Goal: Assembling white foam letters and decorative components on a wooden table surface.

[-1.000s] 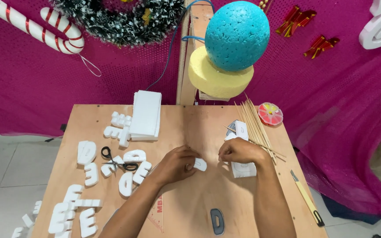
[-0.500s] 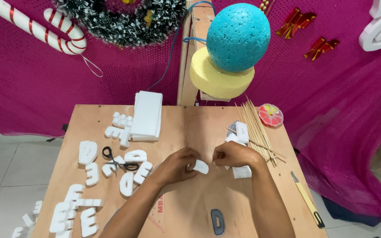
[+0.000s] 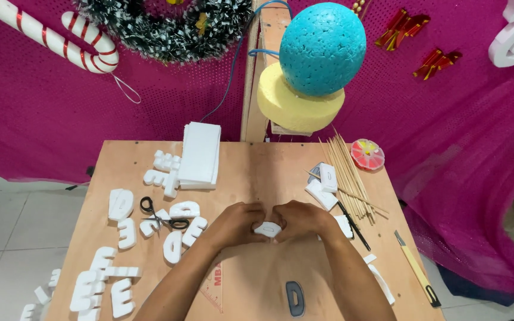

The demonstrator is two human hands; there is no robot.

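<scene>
My left hand [image 3: 234, 222] and my right hand [image 3: 300, 220] meet over the middle of the wooden table [image 3: 257, 166]. Both grip one small white foam piece [image 3: 267, 229] between their fingertips. The piece is partly hidden by my fingers, so its exact shape is unclear. To the left of my left hand lie black-handled scissors [image 3: 160, 216] among several white foam letters [image 3: 182, 229]. A dark letter-shaped template [image 3: 295, 298] lies flat on the table near me, between my forearms.
A stack of white foam sheets [image 3: 200, 153] sits at the back. Wooden skewers [image 3: 347, 175] and white scraps [image 3: 323, 189] lie right, with a round bead box [image 3: 367, 154] and a yellow utility knife [image 3: 416, 276]. A blue foam ball on a yellow disc [image 3: 315, 65] hangs above.
My right hand has moved left from the scraps to meet my left hand. Both now close on the small white foam piece that the left hand held.
</scene>
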